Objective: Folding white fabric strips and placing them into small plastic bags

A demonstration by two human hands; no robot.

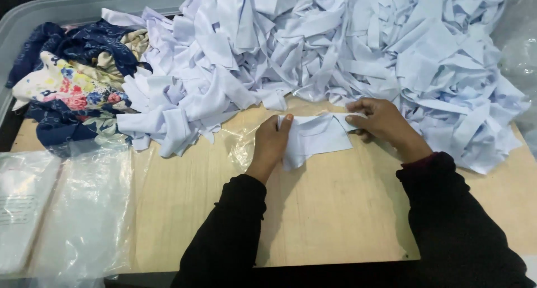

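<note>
White woven fabric, cut to a flat piece [315, 136], lies on the wooden table [335, 209] between the two hands, just in front of a large heap of similar offcuts. Its long axis runs left to right across the view, roughly parallel to the table's near edge; the left lower corner droops toward the person, and the upper right corner tapers to a narrow tab pointing right.

Left hand [271, 144]: fingers closed narrow on the piece's left edge, thumb on top near the upper corner, remaining fingers curled at or under the cloth. Right hand [380, 122]: fingers [352, 119] pinched together on the right-hand tab, holding it just off or at the table surface; which cannot be told. The piece is stretched lightly between both grips and appears smooth, matt, with faint creases and an irregular, roughly four-sided outline.

Both forearms are in black sleeves, the right showing a dark red cuff.

Surroundings: the heap of white strips and scraps [347, 42] fills the far half of the table, tangled, thin and ribbon-like in part. To its left lies a bundle of navy floral fabric [72, 81] with cream, pink and yellow print. Clear plastic sheeting [89, 209], glossy and wrinkled, covers the near-left table area, with a further piece [246, 145] under the left hand. A translucent grey bin wall [72, 8] stands at the far left.
</note>
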